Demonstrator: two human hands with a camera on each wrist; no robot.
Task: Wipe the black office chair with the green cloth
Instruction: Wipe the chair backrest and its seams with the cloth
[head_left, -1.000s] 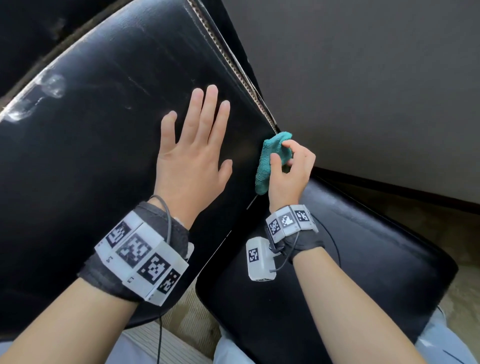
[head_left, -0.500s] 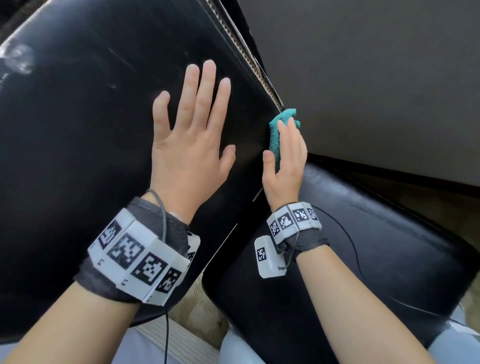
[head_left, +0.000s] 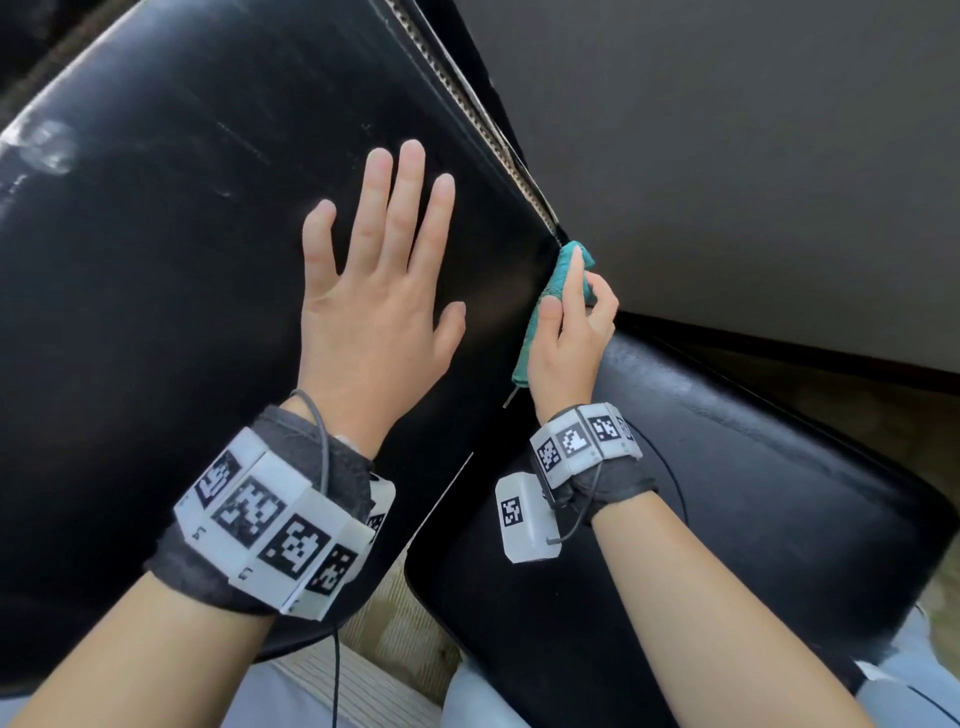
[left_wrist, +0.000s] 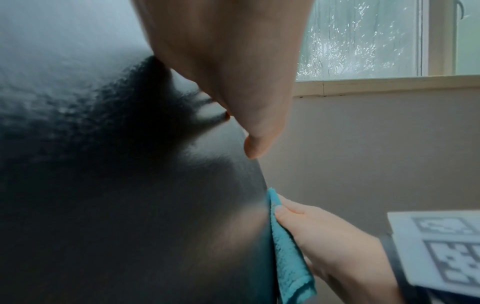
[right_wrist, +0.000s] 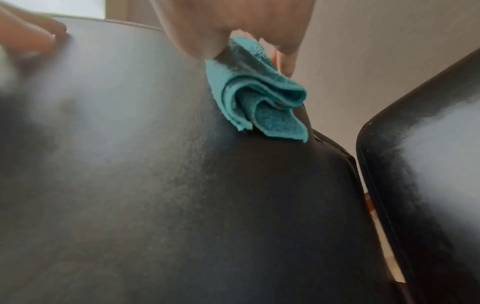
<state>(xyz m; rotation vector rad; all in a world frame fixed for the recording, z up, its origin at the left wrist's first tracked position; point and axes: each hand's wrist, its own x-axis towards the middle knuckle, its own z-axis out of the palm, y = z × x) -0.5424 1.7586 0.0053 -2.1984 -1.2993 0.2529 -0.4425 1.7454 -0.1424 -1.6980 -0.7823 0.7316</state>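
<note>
The black office chair's backrest (head_left: 182, 260) fills the left of the head view, and its seat (head_left: 753, 493) lies at the lower right. My left hand (head_left: 379, 291) presses flat on the backrest with its fingers spread. My right hand (head_left: 571, 332) grips the folded green cloth (head_left: 550, 291) against the backrest's right side edge, thumb on the front face and fingers curled behind. The left wrist view shows the cloth (left_wrist: 288, 253) running down that edge beside the right hand (left_wrist: 335, 242). In the right wrist view the cloth (right_wrist: 257, 96) bunches in folds under the fingers.
A grey wall (head_left: 753, 156) stands close behind the chair's right side. A window (left_wrist: 363, 39) with wet glass is higher up on it. Beige carpet (head_left: 395, 613) shows between backrest and seat. My legs in light trousers (head_left: 322, 696) are at the bottom edge.
The right hand has slid the cloth slightly down the backrest's side edge, and its fingers have curled round it again. The left hand stays flat on the backrest.
</note>
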